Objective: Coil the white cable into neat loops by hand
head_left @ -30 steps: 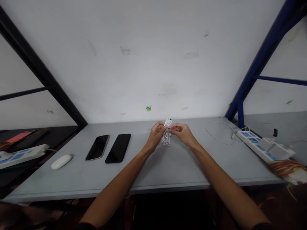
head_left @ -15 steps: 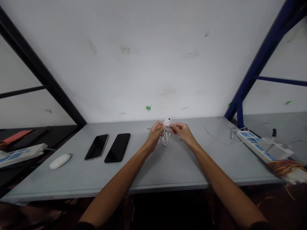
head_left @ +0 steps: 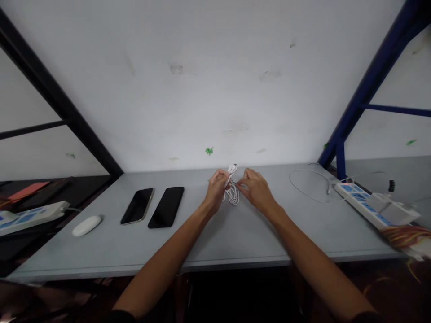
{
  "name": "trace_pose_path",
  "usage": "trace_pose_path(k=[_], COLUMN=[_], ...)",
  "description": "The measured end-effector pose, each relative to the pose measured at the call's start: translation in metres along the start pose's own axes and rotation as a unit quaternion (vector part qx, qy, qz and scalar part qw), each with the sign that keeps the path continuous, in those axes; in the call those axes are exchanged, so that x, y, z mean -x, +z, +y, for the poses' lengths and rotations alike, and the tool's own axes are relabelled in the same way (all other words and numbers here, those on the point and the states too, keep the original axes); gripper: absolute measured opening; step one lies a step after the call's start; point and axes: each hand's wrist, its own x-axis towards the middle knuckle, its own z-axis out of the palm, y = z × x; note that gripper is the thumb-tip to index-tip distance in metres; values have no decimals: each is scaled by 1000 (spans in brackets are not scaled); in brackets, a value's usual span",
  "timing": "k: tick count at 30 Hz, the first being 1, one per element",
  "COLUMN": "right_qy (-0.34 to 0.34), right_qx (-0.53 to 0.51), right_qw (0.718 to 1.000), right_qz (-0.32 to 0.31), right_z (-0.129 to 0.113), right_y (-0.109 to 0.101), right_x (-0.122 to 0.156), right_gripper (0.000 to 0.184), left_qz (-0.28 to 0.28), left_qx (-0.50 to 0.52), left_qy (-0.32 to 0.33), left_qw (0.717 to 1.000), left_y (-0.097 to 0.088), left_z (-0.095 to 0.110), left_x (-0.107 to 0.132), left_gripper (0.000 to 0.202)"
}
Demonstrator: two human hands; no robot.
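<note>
A bundled white cable [head_left: 233, 196] hangs over the middle of the table near the wall, its loops above and below my left hand [head_left: 215, 189]. That hand is closed around the bundle's narrow waist. A thin black twist tie [head_left: 234, 182] crosses the bundle there, and a dark end of it sticks out left of my left hand. My right hand [head_left: 256, 188] pinches the tie's other end just right of the cable, its fingertips partly hiding it.
Two dark-screened phones, a silver-edged phone [head_left: 137, 206] and a black phone [head_left: 166, 207], lie left of my hands. Beyond them is a white computer mouse [head_left: 86, 225]. At right are a thin white cable [head_left: 303, 194] and a power strip [head_left: 362, 204] with a charger. Power strip [head_left: 32, 218] lies far left.
My right hand has turned, bringing its knuckles higher and its fingertips lower beside the bundle. The bundle's upper loops tilt slightly. The view has shifted a little.
</note>
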Motion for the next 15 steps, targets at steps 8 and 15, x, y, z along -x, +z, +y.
trace_pose_path(k=[8,15], right_qy=[176,206], right_qx=[-211,-253], right_qw=[948,943], right_qz=[160,67], right_z=[27,29], right_y=[8,13], right_x=[-11,-8], right_gripper=[29,30], left_qz=[-111,-131], left_qx=[153,228], left_qy=[-70,-61], left_qw=[979,963], left_y=[2,-4], left_z=[7,11], left_x=[0,-4], left_gripper=[25,19])
